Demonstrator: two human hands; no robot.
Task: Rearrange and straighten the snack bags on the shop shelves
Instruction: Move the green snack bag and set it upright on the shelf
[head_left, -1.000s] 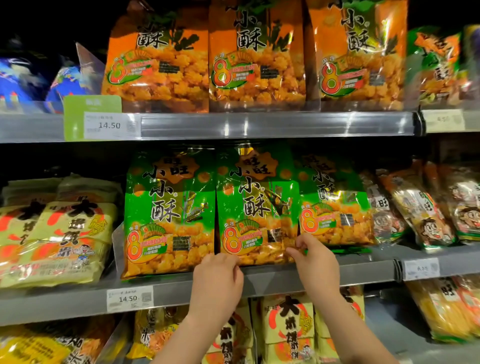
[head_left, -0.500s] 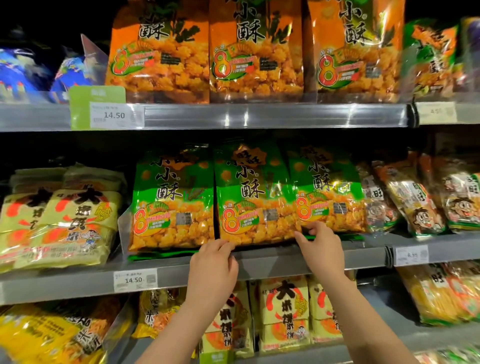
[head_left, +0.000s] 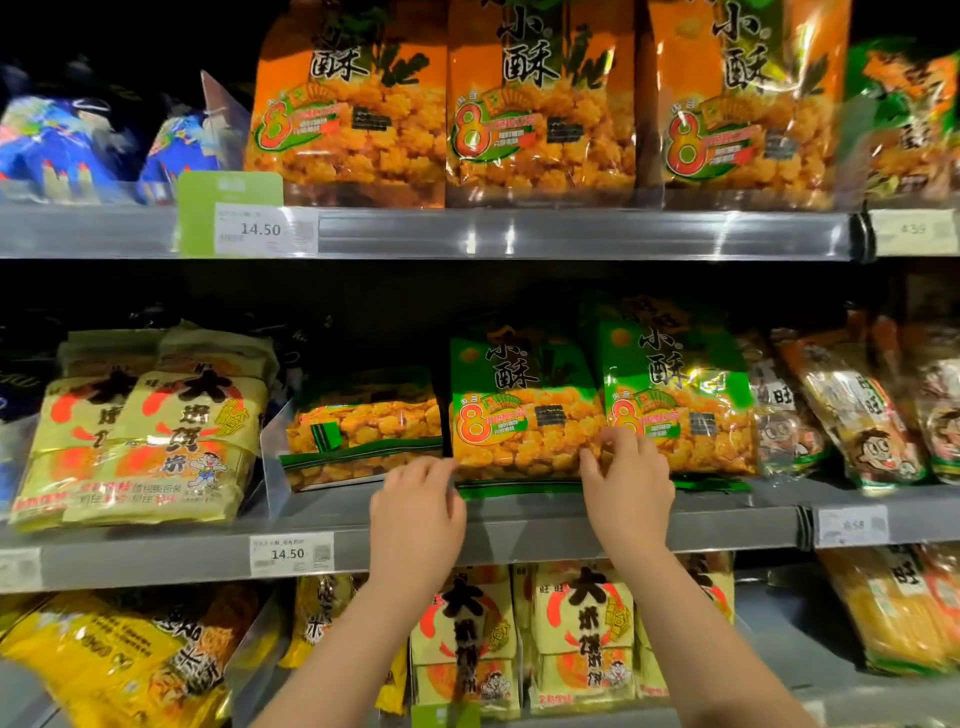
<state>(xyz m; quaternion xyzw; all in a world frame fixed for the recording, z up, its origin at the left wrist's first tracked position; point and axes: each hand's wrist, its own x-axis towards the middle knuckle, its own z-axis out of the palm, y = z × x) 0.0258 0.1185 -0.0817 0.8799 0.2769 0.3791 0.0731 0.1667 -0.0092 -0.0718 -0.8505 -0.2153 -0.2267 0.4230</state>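
1. Left hand (head_left: 418, 514): reaches up from the lower centre, back of the hand to the camera. Fingers curled, tips pinching the lower left corner of the middle green bag (head_left: 519, 410).
2. Right hand (head_left: 628, 493): just right of centre, wrist bent up. Thumb and fingers (head_left: 605, 447) bent and closed on the same bag's lower right corner, where it meets the right green bag (head_left: 680, 400).
3. Middle green bag: centre of the frame, upright on the middle shelf (head_left: 519, 535), face forward, held between both hands.
4. Right green bag: upright, touching the middle one, its left edge tucked slightly behind it.
5. Left green bag (head_left: 363, 431): tipped back and lying low, lower than its neighbours, top half lost in shadow.
6. Clear divider (head_left: 275, 457) stands left of that bag; beyond it, stacked cream packs (head_left: 145, 441).
7. Right end of the middle shelf: leaning cartoon bags (head_left: 857, 415), blurred.
8. Upper shelf: three orange bags (head_left: 540, 104) upright in a row; blue bags (head_left: 52, 140) in the upper left.
9. Price tag (head_left: 292, 554) reading 14.50 on the shelf rim, left of the left wrist.
10. Bottom shelf: more cream packs behind both forearms, partly hidden by them.
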